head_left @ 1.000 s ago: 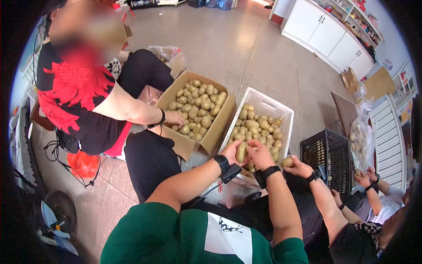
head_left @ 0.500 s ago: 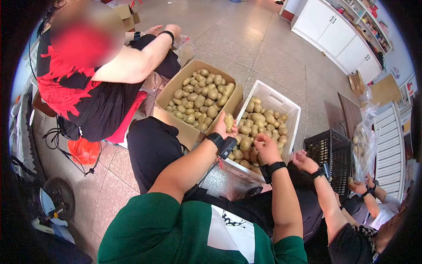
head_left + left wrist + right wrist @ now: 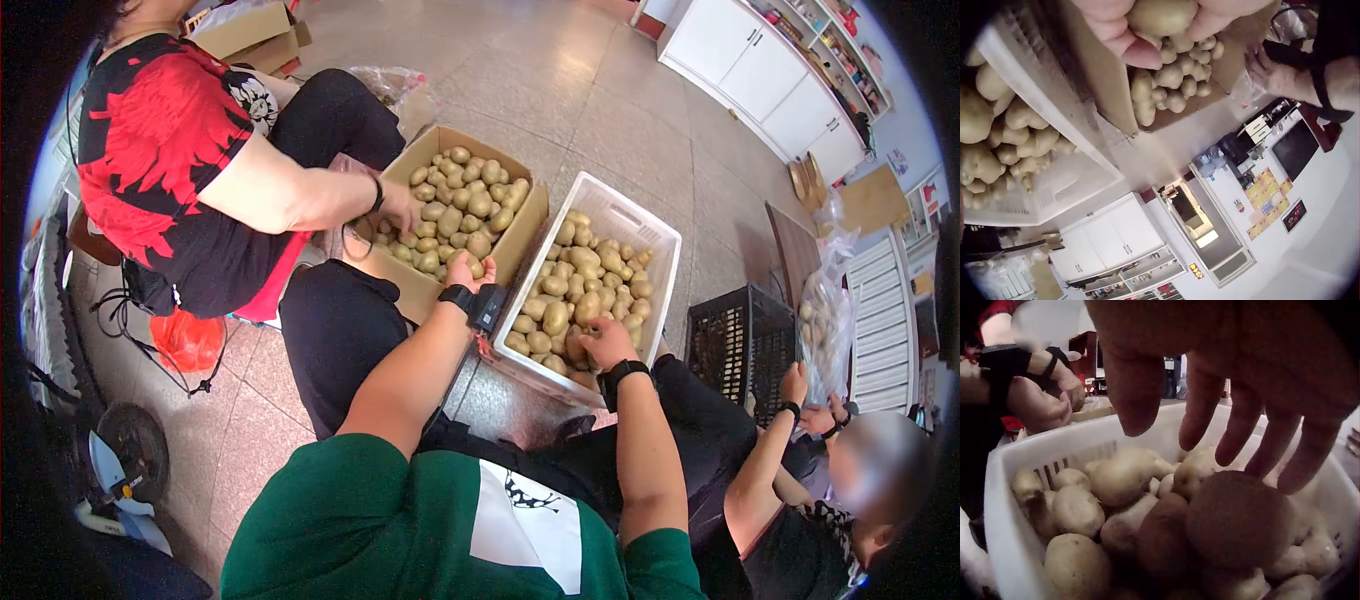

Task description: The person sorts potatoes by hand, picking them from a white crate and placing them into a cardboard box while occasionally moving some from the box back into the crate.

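Observation:
My left hand is over the near edge of a cardboard box heaped with potatoes. It holds a potato, gripped between thumb and fingers in the left wrist view. To the right, my right hand reaches into a white plastic crate full of potatoes. In the right wrist view its spread fingers point down, tips right at a large shaded potato, with nothing gripped.
A person in red and black sits at left, one hand at the box. Right of the crate stand a black plastic crate and a clear bag of potatoes, beside another seated person. White cabinets line the back wall.
My left hand has moved left with a potato, from the white crate to the cardboard box. My right hand has stayed over the crate. The person at left has brought a hand back to the box.

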Tool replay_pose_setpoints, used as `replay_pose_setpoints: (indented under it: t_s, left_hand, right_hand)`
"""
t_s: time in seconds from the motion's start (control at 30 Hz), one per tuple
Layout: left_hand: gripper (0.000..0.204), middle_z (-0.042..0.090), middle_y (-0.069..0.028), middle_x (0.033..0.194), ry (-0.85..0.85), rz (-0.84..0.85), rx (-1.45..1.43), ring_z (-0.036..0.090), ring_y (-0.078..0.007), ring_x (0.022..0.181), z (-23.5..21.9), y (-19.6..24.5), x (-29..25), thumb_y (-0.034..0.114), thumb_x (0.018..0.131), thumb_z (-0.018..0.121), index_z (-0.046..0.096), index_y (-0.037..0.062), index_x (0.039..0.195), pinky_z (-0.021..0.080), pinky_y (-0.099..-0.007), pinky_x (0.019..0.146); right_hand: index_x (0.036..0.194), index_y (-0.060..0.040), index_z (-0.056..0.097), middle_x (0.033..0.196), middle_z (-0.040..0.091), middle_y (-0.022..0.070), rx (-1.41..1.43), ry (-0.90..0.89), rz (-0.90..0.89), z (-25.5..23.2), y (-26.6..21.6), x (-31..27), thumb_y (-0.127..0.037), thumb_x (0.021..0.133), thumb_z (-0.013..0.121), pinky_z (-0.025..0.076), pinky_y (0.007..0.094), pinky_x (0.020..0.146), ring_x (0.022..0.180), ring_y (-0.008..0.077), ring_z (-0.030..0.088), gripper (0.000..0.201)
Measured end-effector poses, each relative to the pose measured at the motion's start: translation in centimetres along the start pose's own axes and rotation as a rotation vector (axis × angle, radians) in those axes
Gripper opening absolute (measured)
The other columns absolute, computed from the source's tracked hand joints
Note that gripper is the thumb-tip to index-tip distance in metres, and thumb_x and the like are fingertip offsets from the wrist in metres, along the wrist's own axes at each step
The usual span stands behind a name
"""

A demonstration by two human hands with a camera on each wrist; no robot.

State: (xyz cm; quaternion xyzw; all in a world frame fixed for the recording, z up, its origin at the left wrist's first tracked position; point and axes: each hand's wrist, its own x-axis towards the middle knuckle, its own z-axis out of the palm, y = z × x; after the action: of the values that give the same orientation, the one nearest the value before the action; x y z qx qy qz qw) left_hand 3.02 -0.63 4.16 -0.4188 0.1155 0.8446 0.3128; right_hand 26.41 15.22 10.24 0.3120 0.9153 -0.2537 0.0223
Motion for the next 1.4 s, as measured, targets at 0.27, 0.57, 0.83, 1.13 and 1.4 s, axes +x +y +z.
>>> replay_pose_setpoints:
  t_s: [0.27,0.57,0.83,1.13,1.4]
  left_hand:
    - [0.049,0.041,-0.0175,0.1,-0.013,-0.027,-0.115,0.051,-0.0271,0.073,-0.9,0.6,2.3,0.021,0.083,0.054,0.026,0.0056,0.12,0.052,-0.0339,0.061]
    - [0.053,0.042,-0.0184,0.102,-0.006,-0.028,-0.178,0.053,-0.0282,0.074,-2.0,1.2,3.4,0.022,0.084,0.052,0.024,0.0125,0.128,0.053,-0.0349,0.061]
    - [0.034,0.043,-0.0189,0.1,0.014,0.036,-0.121,0.053,-0.0276,0.074,-1.1,0.7,0.1,0.012,0.084,0.042,0.032,0.0044,0.116,0.053,-0.035,0.06]
    - [0.016,0.049,-0.0127,0.084,-0.229,0.003,0.186,0.052,-0.023,0.07,-3.3,0.6,6.3,0.01,0.084,0.039,0.037,-0.0007,0.096,0.051,-0.0328,0.062]
    - [0.02,0.047,-0.0129,0.091,-0.146,-0.168,0.172,0.051,-0.0225,0.074,-2.2,-3.3,2.2,0.018,0.087,0.042,0.036,0.004,0.101,0.05,-0.0348,0.066]
  right_hand:
    - [0.096,-0.0011,0.059,0.09,0.059,0.0188,-0.063,-0.059,0.054,0.6,0.8,0.0,-0.02,0.062,0.068,0.046,0.0349,0.076,0.087,0.0304,0.057,0.039]
    - [0.093,-0.0004,0.059,0.088,0.059,0.0201,-0.033,-0.085,0.046,0.2,0.1,-0.1,-0.016,0.06,0.07,0.045,0.0363,0.076,0.087,0.0317,0.056,0.038]
    - [0.098,-0.0006,0.058,0.095,0.056,0.0199,-0.065,-0.143,0.075,0.3,0.4,-0.1,-0.016,0.061,0.07,0.045,0.0348,0.077,0.087,0.0306,0.056,0.042]
    - [0.104,-0.0079,0.057,0.1,0.051,0.0163,-0.133,-0.14,0.129,-0.6,-1.4,-0.9,-0.016,0.062,0.07,0.04,0.0352,0.086,0.1,0.0313,0.049,0.045]
    - [0.104,-0.0142,0.057,0.105,0.048,0.0141,-0.138,-0.137,0.183,0.6,-0.2,-0.7,-0.015,0.063,0.067,0.04,0.0365,0.087,0.101,0.0301,0.048,0.042]
